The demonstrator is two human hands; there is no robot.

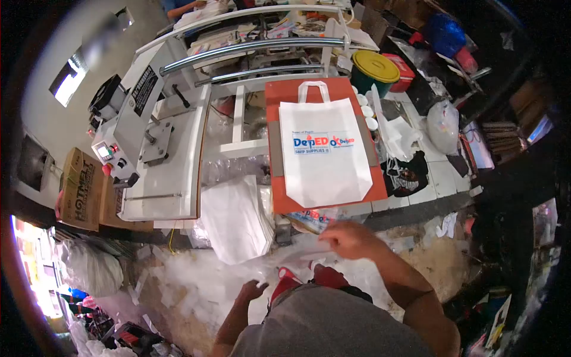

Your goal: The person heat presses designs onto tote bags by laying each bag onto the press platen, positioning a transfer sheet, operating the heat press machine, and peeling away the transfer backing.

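Note:
A white tote bag (327, 169) with a blue and red "DepED" print lies flat on the red-orange platen (276, 193) of a heat press, its handles toward the far edge. Just below the platen's front edge shows a printed clear sheet (318, 217) with similar lettering. My right hand (354, 240) is beside that sheet, fingers curled together; whether they grip its edge is hidden. Lower down, my left hand (253, 290) hangs in the air with its fingers apart, holding nothing. Nearest to it is a stack of white bags (235, 220) left of the platen.
The press head (160, 154) with its control box stands at left, beside a cardboard box (82, 190). Right of the platen are white jars (367, 111), a yellow-lidded bucket (376, 66) and a black printed cloth (407, 175). Another person's arm (184, 9) shows at the far top.

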